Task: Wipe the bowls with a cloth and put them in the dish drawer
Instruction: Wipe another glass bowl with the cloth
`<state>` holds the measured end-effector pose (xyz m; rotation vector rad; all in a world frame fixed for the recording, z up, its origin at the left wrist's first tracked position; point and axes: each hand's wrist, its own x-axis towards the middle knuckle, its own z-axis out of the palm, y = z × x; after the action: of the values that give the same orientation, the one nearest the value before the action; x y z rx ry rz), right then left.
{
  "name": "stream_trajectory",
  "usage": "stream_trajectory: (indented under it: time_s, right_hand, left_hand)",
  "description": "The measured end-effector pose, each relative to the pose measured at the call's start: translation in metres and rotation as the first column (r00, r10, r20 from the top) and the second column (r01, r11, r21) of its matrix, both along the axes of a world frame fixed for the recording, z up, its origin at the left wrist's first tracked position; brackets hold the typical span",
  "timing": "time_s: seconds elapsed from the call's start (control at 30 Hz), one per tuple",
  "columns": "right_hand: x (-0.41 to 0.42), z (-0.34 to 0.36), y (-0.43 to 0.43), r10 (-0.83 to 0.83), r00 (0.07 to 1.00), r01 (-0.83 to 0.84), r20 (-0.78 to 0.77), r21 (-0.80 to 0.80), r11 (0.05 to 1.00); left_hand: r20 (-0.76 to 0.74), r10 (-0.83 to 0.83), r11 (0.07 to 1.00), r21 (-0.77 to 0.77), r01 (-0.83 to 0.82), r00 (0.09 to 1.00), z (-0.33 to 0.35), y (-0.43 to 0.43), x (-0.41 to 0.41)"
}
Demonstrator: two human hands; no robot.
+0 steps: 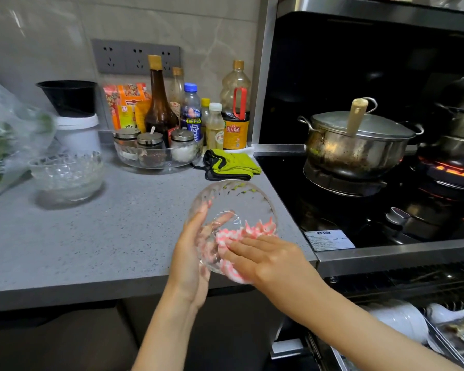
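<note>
A clear glass bowl [233, 202] is tilted on its side above the front edge of the grey counter. My left hand [190, 253] holds it from the left, fingers curled behind its base. My right hand [263, 257] presses a pink-and-white cloth [233, 236] against the bowl's lower rim, its fingers lying over the cloth. A stack of more glass bowls [66, 174] stands on the counter at the left. The open dish drawer [402, 333] with white dishes shows at the lower right, under the stove.
Bottles and a glass tray of spice jars [158, 152] line the back wall. A green cloth [232, 163] lies by the stove edge. A lidded steel pot [359, 143] sits on the hob; a burner [450, 168] glows at the right. A bag of greens [3, 135] is far left.
</note>
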<state>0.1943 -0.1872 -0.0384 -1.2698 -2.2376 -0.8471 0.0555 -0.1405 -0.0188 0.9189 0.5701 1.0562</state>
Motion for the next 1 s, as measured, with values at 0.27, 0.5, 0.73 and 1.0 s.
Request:
stream_trajectory:
  time_s: [0.27, 0.5, 0.73, 1.0]
  right_hand:
    - [0.008, -0.004, -0.002, 0.028, 0.999, -0.027, 0.031, -0.023, 0.999]
    - [-0.016, 0.010, -0.009, -0.101, 0.967, 0.096, -0.235, -0.032, 0.995]
    - [0.011, 0.003, -0.007, 0.006, 1.000, -0.005, 0.018, -0.062, 0.998]
    - [0.058, 0.017, 0.003, -0.107, 0.886, 0.189, 0.451, -0.140, 0.972]
  left_hand:
    - [-0.026, -0.027, 1.000, 0.004, 0.028, 0.999, 0.001, 0.003, -0.005]
    - [0.014, 0.123, 0.986, 0.109, -0.123, 0.992, -0.008, -0.014, 0.021]
    - [-0.132, 0.113, 0.982, 0.165, -0.091, 0.985, -0.005, 0.005, 0.004]
    - [-0.369, -0.192, 0.968, 0.081, 0.238, 0.909, -0.009, 0.017, -0.006]
